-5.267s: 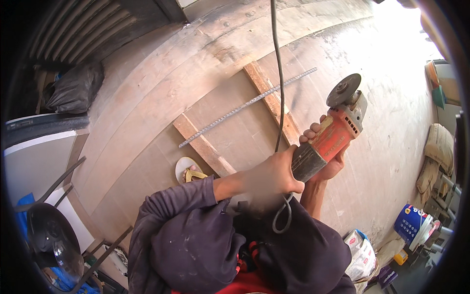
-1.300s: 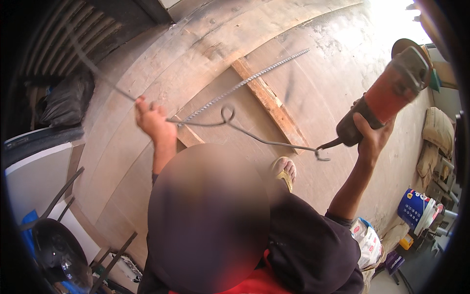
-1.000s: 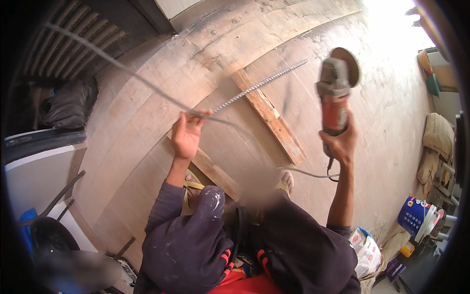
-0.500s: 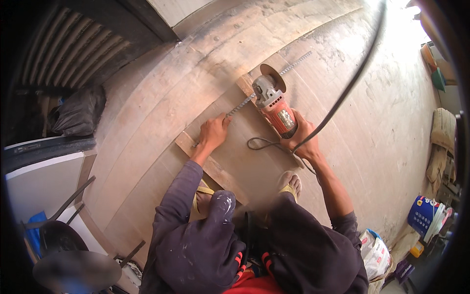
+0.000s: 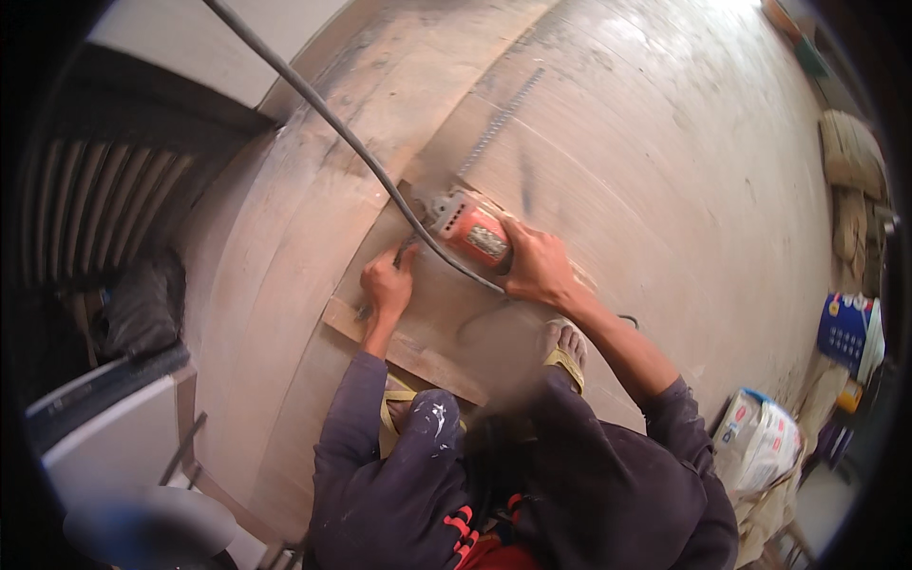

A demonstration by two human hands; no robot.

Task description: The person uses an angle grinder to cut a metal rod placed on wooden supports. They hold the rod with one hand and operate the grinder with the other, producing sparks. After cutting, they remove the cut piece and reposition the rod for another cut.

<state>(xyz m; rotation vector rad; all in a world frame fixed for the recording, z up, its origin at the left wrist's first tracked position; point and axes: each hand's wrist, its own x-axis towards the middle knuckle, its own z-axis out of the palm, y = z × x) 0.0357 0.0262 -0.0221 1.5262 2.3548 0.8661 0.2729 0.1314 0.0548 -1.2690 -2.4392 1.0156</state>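
My right hand (image 5: 537, 268) is wrapped round the red body of an angle grinder (image 5: 481, 237). Its grey head lies over a ribbed steel rod (image 5: 503, 119), and the disc is blurred there, so I cannot tell whether it touches the metal. Closed on the near part of the rod is my left hand (image 5: 388, 282), close to the grinder head. The rod runs across two wooden boards, one nearer (image 5: 413, 356) by my feet and one farther, partly under the grinder. A dark power cord (image 5: 328, 112) arches over the grinder and hides part of its head.
My sandalled feet (image 5: 567, 350) stand close to the near board. At the right are a blue and white bucket (image 5: 845, 332) and a white sack (image 5: 760, 439). A black bag (image 5: 142, 304) and a slatted dark panel (image 5: 104, 214) are on the left.
The grinder has turned and come down onto the rod, its head nearer my left hand. The cord has swung from the right across to the left. The view has shifted.
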